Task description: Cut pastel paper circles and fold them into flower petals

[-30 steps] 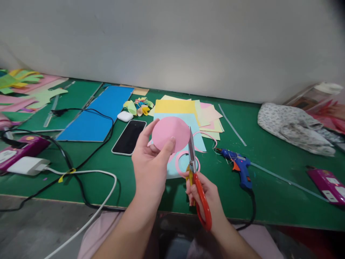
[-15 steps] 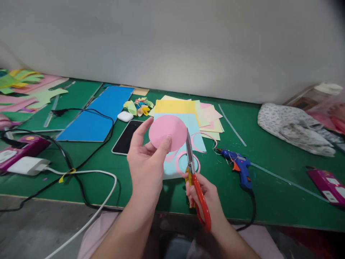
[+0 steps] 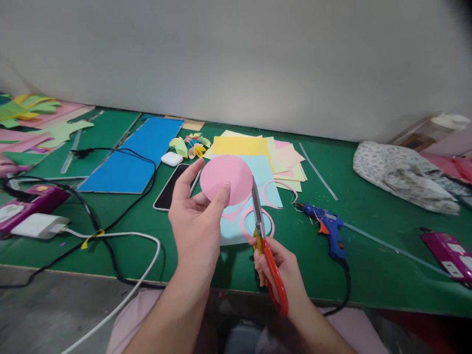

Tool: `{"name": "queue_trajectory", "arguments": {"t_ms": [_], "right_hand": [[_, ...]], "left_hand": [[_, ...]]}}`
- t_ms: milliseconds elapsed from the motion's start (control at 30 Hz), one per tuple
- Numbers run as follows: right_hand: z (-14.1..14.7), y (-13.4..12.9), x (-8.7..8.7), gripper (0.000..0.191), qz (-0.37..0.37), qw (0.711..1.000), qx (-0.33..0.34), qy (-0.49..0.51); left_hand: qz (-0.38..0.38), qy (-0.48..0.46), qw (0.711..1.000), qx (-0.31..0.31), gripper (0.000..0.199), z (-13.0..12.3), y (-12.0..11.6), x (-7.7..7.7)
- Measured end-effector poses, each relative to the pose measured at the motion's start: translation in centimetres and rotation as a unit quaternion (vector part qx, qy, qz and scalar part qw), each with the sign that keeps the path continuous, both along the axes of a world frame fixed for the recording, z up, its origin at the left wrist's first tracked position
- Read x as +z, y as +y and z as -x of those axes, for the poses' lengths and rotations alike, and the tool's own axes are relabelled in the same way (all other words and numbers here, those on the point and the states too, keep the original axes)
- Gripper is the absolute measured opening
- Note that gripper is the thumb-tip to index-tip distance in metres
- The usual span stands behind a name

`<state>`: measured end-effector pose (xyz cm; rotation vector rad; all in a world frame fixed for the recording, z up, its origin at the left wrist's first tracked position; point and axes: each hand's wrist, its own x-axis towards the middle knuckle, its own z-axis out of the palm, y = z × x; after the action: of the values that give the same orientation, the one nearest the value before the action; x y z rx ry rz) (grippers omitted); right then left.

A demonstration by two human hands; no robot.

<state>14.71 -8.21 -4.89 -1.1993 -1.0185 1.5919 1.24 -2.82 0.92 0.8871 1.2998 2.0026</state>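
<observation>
My left hand (image 3: 197,216) pinches a pink paper circle (image 3: 226,177) between thumb and fingers, raised above the table. Closed round the red handles of a pair of scissors (image 3: 259,216) is my right hand (image 3: 278,260). The blades point up and lie together along the circle's right edge. Below them, thin pink paper rings (image 3: 244,225) rest on a light blue sheet (image 3: 236,235), beside a thin curved pink offcut (image 3: 271,204). Behind the circle lies a stack of yellow, cream and pink paper (image 3: 239,146).
Right of the papers lies a blue glue gun (image 3: 324,221) with a clear glue stick. To the left are a phone (image 3: 171,189), a white case (image 3: 171,159), small paper flowers (image 3: 190,146), a blue board (image 3: 132,157) and cables. A purple power strip (image 3: 33,211) and patterned cloth (image 3: 398,177) flank these.
My left hand and the pink circle have shifted slightly left. The scissors have tilted a little left with the circle; my right hand stays nearly in place.
</observation>
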Motion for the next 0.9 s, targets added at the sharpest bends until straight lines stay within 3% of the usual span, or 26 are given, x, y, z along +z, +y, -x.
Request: {"name": "queue_trajectory", "arguments": {"t_ms": [233,400,600,900], "right_hand": [[-0.2,0.1,-0.1,0.063,-0.003,1.0,0.012,-0.01],[-0.6,0.0,-0.9,0.054,-0.027,0.999,0.033,-0.002],[-0.5,0.0,-1.2,0.056,-0.044,0.999,0.011,0.016],[-0.7,-0.1,-1.1,0.047,-0.037,0.999,0.007,0.006]], "left_hand": [[-0.001,-0.019,1.0,0.004,0.058,-0.2,-0.1,0.5],[0.001,0.015,1.0,-0.006,0.054,-0.3,-0.2,0.6],[0.012,0.064,0.997,-0.033,0.052,-0.1,-0.5,0.0],[0.019,0.045,0.998,-0.028,0.052,-0.4,-0.5,0.3]]}}
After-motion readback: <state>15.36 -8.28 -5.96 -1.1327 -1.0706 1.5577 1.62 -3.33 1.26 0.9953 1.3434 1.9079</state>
